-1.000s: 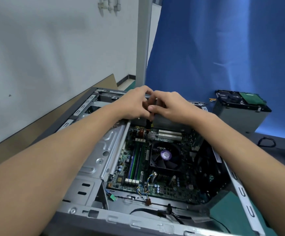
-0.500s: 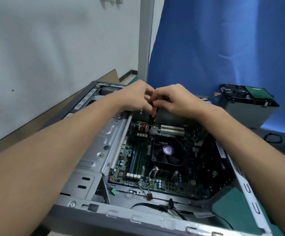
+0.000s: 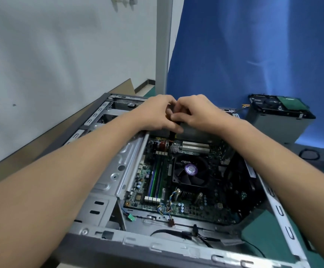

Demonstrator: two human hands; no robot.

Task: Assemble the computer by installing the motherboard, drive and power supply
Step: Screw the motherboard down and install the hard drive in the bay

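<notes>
Already the motherboard (image 3: 157,182) is lying flat on the floor of the case (image 3: 157,246), filling its middle, with the fan (image 3: 191,170) sitting at the board's centre. It is looking light and stiff but fragile, so I judge it is best held by its bare edges, never by its components. The left hand (image 3: 155,113) and right hand (image 3: 198,111) are meeting at the case's far edge. Their fingers are curling to pinch a slim orange-and-black piece (image 3: 171,135) over the board's far end; plug or tool, I cannot tell. The drive cage (image 3: 273,120) is sitting on the worktop, off the case's far right corner. Compared with a second ago, the hands are staying at that edge, their grip barely changing.
</notes>
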